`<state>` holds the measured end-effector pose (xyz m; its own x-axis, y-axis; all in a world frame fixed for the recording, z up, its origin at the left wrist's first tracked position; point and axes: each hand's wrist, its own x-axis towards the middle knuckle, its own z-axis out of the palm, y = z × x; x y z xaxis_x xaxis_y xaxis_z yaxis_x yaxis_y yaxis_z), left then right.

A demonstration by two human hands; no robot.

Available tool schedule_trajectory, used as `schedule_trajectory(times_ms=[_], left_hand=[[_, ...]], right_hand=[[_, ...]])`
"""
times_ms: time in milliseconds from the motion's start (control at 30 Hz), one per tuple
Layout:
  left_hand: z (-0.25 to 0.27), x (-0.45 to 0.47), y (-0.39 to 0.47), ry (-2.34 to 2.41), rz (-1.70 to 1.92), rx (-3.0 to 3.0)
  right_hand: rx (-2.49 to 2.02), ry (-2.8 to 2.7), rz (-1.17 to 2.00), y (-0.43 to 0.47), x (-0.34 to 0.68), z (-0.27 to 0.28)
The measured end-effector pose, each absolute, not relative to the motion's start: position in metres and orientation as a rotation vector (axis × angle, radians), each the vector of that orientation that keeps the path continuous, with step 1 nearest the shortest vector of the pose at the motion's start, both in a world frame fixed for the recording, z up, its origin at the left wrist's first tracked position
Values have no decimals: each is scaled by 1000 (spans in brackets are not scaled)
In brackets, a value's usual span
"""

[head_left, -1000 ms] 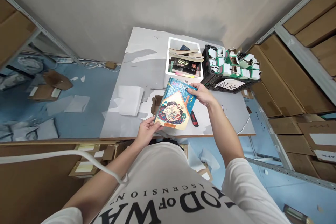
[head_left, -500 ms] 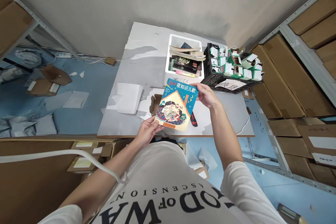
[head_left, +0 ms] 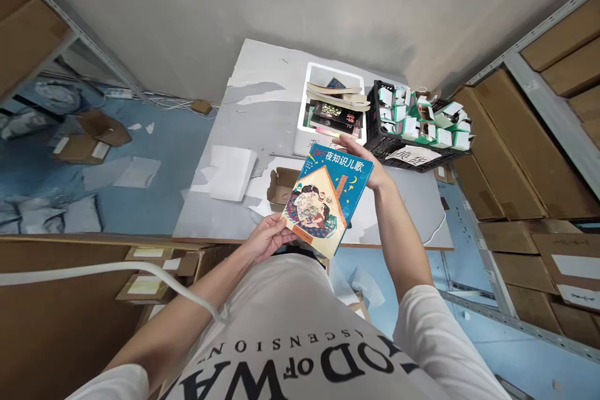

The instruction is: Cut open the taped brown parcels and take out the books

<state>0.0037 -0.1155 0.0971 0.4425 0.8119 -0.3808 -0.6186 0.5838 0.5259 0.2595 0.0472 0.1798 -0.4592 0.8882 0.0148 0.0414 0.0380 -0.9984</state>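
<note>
Fingers of left hand grip the book at its lower corner; right hand clasps the top edge. Book held tilted above the table front edge, near white bin and black crate

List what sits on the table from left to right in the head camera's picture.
White paper → small cardboard box → white bin of books → black crate of small boxes.
</note>
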Motion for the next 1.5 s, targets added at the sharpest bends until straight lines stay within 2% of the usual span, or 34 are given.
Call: schedule_trajectory(times_ms=[133, 267, 433, 567, 700, 1100, 1300, 1400, 1500], left_hand=[[93, 7, -116, 583, 803, 228], [102, 14, -118, 600, 725, 217], [116, 19, -124, 723, 802, 278], [110, 13, -130, 764, 1035, 325], [105, 12, -129, 860, 1120, 444], [108, 22, -120, 994, 1072, 455], [104, 17, -106, 1029, 1104, 451], [112, 13, -90, 983, 1138, 456], [119, 7, -76, 982, 1183, 466]], right_hand=[[-765, -1795, 1709, 56, 255, 193], [-655, -1818, 1685, 58, 243, 197], [-810, -1781, 1620, 57, 236, 202], [-1047, -1725, 1524, 55, 238, 213], [-1180, -1702, 1449, 53, 239, 215], [-1243, -1645, 1564, 61, 247, 201], [-1222, -1626, 1817, 70, 259, 201], [-1231, -1500, 1747, 87, 263, 202], [-1264, -1340, 1524, 129, 269, 203]])
